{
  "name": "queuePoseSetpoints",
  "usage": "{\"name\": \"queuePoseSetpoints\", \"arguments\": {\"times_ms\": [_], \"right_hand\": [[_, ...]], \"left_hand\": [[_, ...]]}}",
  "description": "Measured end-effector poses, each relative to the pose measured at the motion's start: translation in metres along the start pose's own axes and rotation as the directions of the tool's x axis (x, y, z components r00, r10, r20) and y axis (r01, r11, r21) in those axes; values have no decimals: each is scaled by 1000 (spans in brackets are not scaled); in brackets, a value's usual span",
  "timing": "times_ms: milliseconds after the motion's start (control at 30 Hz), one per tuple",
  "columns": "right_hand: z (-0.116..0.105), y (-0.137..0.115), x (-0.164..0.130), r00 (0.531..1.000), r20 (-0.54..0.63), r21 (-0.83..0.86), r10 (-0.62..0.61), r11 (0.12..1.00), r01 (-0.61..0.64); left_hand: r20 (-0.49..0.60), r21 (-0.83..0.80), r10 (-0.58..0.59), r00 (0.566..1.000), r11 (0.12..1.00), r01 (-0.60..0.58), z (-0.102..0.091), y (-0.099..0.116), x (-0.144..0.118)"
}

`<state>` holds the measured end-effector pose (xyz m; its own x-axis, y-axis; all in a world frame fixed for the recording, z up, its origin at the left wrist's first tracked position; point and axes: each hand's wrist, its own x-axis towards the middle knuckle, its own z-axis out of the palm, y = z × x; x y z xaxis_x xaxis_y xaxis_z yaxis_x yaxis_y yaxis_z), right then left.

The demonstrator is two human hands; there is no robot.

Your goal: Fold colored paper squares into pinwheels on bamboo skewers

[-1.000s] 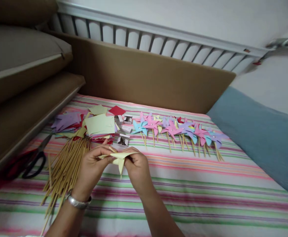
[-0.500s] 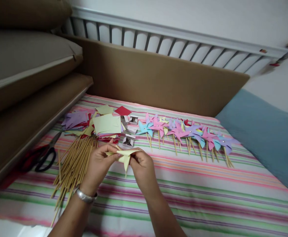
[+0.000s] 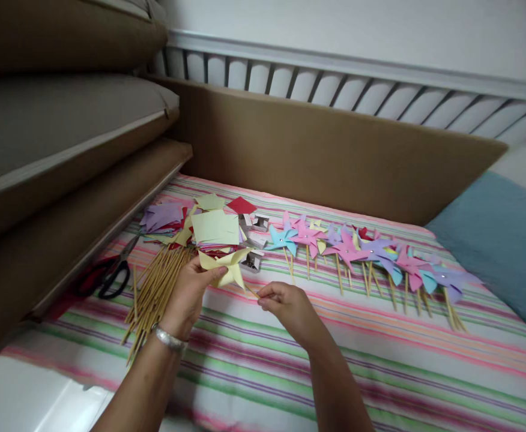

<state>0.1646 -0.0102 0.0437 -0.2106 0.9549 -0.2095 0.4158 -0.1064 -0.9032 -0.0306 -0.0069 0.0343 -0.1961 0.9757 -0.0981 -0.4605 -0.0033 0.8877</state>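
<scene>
Here the left hand pinched a yellow pinwheel above the bed, right hand fingers closed on its thin stick; small open boxes lay nearby, contents unclear

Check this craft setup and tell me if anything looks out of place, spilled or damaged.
Nothing looks damaged. The wooden sticks lie in a loose, fanned heap. The finished pinwheels lie in an orderly row. The left hand holds a yellow pinwheel; the right hand pinches its stick.
</scene>
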Motion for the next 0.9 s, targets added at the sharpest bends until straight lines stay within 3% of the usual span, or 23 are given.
{"name": "queuePoseSetpoints", "arguments": {"times_ms": [133, 500, 733, 800, 900], "right_hand": [[3, 3, 2, 998, 41, -52, 37, 998, -35], [4, 3, 3, 999, 27, -78, -45, 996, 47], [4, 8, 3, 997, 69, -80, 40, 996, -34], [1, 7, 2, 997, 52, -83, 57, 995, -52], [-4, 5, 0, 998, 42, -103, 57, 993, -52]], "left_hand": [[24, -56, 1, 1000, 998, 0, 1, 1, 1], [41, -80, -43, 998, 996, 46, -2, 2, 1], [36, -96, -32, 999, 995, 36, -1, 5, 1], [-6, -79, -3, 1000, 997, 2, -3, 10, 2], [-153, -25, 73, 985, 997, -78, -8, 19, 2]]}}
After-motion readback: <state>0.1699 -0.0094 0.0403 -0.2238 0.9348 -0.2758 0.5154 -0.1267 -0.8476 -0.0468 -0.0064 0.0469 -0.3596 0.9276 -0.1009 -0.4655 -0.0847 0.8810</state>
